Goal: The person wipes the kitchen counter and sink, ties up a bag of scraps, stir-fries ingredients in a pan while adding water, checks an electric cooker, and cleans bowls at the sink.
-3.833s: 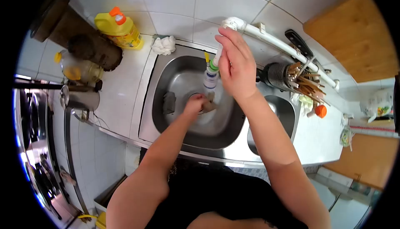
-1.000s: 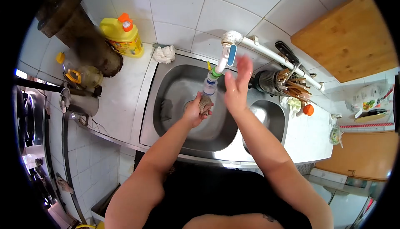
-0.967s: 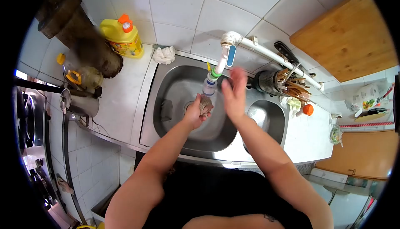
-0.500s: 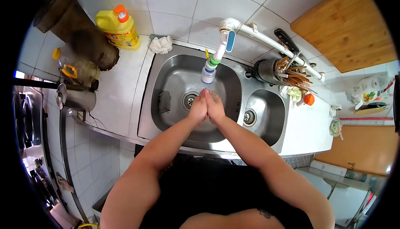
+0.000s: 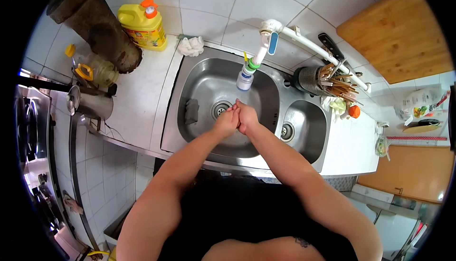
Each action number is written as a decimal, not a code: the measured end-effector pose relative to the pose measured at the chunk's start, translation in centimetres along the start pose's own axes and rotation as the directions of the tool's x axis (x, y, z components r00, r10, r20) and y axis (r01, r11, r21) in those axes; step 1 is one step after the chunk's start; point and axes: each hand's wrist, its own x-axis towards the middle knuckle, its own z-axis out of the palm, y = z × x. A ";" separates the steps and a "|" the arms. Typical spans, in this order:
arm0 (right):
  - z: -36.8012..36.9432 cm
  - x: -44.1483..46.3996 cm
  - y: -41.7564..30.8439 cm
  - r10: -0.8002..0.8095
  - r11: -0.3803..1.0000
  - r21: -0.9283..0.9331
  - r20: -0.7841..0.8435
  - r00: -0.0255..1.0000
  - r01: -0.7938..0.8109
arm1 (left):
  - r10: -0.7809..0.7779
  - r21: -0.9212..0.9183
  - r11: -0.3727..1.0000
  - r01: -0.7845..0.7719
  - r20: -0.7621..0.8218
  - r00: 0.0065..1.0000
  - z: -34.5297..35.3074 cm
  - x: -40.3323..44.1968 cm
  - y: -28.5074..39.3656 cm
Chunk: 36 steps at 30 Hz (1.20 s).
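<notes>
Over the large basin of the stainless steel sink [image 5: 190, 140], my left hand [image 5: 227, 122] and my right hand [image 5: 247, 118] are pressed together. Their fingers are closed around each other, and the fingers' inner sides are hidden. No object shows between them. Just above my fingertips, apart from them, is the tap [image 5: 261, 52] with a clear filter nozzle [image 5: 244, 80] on its end. The drain [image 5: 221, 110] lies beside my left hand, and a grey cloth [image 5: 191, 111] rests on the basin's left side.
A yellow jug [image 5: 142, 30] and a crumpled white cloth [image 5: 191, 46] stand behind the sink at left. At right are a small basin [image 5: 306, 137], a chopstick holder [image 5: 308, 80], a knife [image 5: 330, 45] and a cutting board [image 5: 399, 33]. A metal pot [image 5: 95, 105] is at far left.
My hands stay together, but the fingers have curled more around each other and my right hand has turned over. The view has shifted slightly, moving the sink right in the picture.
</notes>
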 end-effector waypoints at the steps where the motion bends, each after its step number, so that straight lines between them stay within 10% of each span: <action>1: 0.1 -1.0 -0.4 -0.084 0.987 -0.127 0.134 0.987 0.101 | 0.084 0.040 0.996 -0.085 0.012 0.996 -0.8 -0.3 -0.8; 3: -0.2 -2.9 -1.8 -0.172 0.891 -0.309 0.449 0.877 0.333 | -0.044 0.244 0.970 -0.004 0.192 0.980 -2.9 -0.1 -1.6; 5: -4.3 -0.3 -1.1 -0.161 0.138 -0.888 0.417 0.894 0.439 | -0.526 0.576 0.779 0.249 0.382 0.760 -5.4 -0.8 -1.4; 7: -5.7 -1.2 -1.5 -0.100 -0.773 -0.628 0.256 0.962 0.087 | -0.224 0.538 0.842 0.040 0.281 0.933 -5.2 -2.6 -4.0; 10: -3.6 -2.0 -1.5 -0.123 -0.135 -0.931 0.354 0.927 0.338 | -0.026 0.288 0.958 0.008 0.059 0.998 -4.8 -4.0 -2.8; 13: -2.7 -1.2 0.7 -0.046 0.420 -0.747 0.550 0.834 0.516 | -0.279 -0.049 0.957 0.285 0.100 0.955 -6.8 -3.6 -0.8; 16: 0.7 -3.3 0.9 -0.105 0.315 -0.837 0.438 0.893 0.447 | -0.292 -0.080 0.956 0.281 -0.206 0.934 -9.0 -4.6 1.2; 19: 3.0 -5.0 1.3 -0.215 0.209 -0.785 0.544 0.811 0.583 | -0.447 -0.740 0.643 0.197 -0.153 0.881 -13.5 -6.6 2.3; 22: 4.4 -6.1 1.1 -0.286 0.092 -0.675 0.686 0.669 0.732 | -0.440 -0.788 0.611 0.074 -0.261 0.859 -20.3 -10.5 4.5; 24: 4.2 -5.7 1.2 -0.279 0.087 -0.672 0.692 0.666 0.735 | -0.445 -0.663 0.738 0.129 -0.334 0.831 -24.8 -13.3 6.1; 26: 3.7 -4.5 1.0 -0.217 0.145 -0.746 0.617 0.756 0.650 | -0.141 -0.015 0.990 0.142 -0.257 0.956 -29.0 -15.3 2.4; 28: 3.1 -3.8 0.8 -0.184 -0.073 -0.801 0.596 0.781 0.594 | -0.220 0.735 0.605 0.306 -0.215 0.952 -30.0 -15.5 -0.8; 30: 2.5 -4.4 0.1 -0.108 -0.451 -0.747 0.589 0.801 0.488 | -0.325 0.875 0.205 0.440 -0.363 0.873 -27.5 -15.4 -4.0; 31: 2.4 -5.4 -0.7 -0.041 -0.686 -0.613 0.570 0.820 0.392 | -0.200 0.882 0.295 0.368 -0.320 0.926 -26.9 -15.9 -6.5; 33: 0.3 -4.0 -2.2 -0.052 -0.666 -0.497 0.774 0.631 0.556 | -0.161 0.930 0.339 0.145 -0.095 0.982 -23.5 -16.7 -6.6; 36: -3.3 -2.2 -4.0 0.150 -0.649 -0.595 0.511 0.847 0.474 | -0.117 0.870 0.486 -0.081 0.157 0.981 -15.7 -18.0 -1.4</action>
